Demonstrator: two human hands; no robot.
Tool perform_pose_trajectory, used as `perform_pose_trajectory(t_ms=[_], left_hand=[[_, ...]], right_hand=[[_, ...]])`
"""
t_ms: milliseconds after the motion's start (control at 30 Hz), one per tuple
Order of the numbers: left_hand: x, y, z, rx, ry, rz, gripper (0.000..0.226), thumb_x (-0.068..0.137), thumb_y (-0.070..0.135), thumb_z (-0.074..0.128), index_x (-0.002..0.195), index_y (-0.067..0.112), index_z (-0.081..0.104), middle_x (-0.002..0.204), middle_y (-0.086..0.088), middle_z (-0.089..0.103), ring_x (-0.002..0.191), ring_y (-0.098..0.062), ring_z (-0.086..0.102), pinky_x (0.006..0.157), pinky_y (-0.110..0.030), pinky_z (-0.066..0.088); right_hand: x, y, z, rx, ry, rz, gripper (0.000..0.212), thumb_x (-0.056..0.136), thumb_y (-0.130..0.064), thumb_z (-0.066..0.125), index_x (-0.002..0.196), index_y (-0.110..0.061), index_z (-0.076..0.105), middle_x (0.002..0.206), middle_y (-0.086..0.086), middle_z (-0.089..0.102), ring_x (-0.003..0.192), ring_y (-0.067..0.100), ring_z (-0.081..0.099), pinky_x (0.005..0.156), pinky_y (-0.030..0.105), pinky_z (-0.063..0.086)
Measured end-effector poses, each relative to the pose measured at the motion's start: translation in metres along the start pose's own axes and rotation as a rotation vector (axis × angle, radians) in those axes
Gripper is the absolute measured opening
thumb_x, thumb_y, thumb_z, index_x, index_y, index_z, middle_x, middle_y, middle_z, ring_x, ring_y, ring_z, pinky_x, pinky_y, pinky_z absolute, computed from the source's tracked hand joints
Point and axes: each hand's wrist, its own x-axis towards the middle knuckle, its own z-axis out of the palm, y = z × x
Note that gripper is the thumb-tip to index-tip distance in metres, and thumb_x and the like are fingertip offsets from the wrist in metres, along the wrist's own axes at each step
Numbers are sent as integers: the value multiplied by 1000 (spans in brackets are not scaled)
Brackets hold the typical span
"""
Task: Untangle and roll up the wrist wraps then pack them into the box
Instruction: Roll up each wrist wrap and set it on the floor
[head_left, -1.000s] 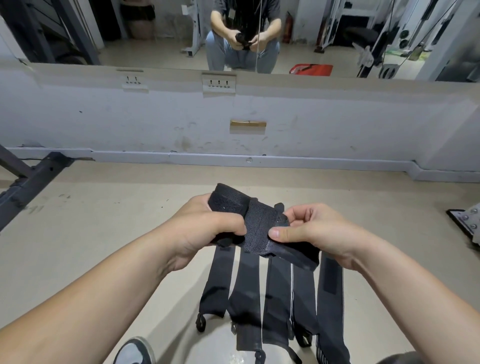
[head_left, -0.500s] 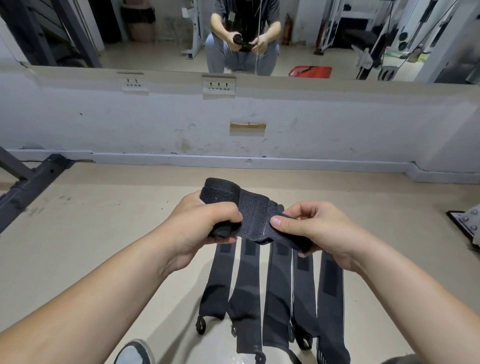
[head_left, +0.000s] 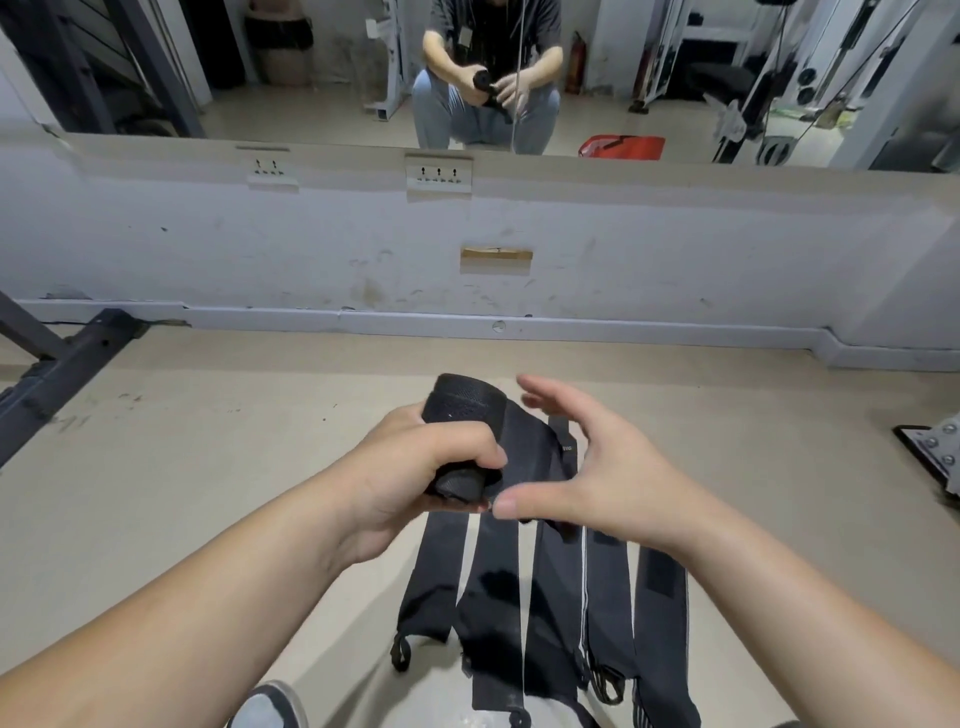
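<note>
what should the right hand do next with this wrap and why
Probably close the right hand on the loose tail and pull it taut round the roll. The left hand grips the roll, but the right hand is open and holds nothing, and a stretch of strap lies unwound beside the roll. More flat wraps lie below.

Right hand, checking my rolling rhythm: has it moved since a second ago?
Yes. The right hand let go of the wrist wrap and opened, fingers lifting toward the baseboard.
</note>
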Motion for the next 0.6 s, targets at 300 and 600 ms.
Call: perform_pose_trajectory(t_ms=[300, 600], left_hand=[[-2, -8, 9, -94, -157, -106, 42, 65, 30, 71, 105, 18, 78, 102, -9, 65, 93, -22, 54, 79, -35, 42], [4, -11, 5, -160, 11, -174, 30, 95, 43, 66, 113, 23, 78, 111, -2, 78, 93, -22, 74, 93, -48, 57]], right_hand=[[-1, 0, -8, 384, -188, 87, 43, 72, -21, 97, 108, -16, 74, 109, 8, 78, 98, 22, 76, 86, 35, 60], [-2, -5, -18, 818, -104, 277, 41, 81, -12, 79, 115, 8, 67, 99, 25, 72, 75, 30, 71, 63, 34, 62]])
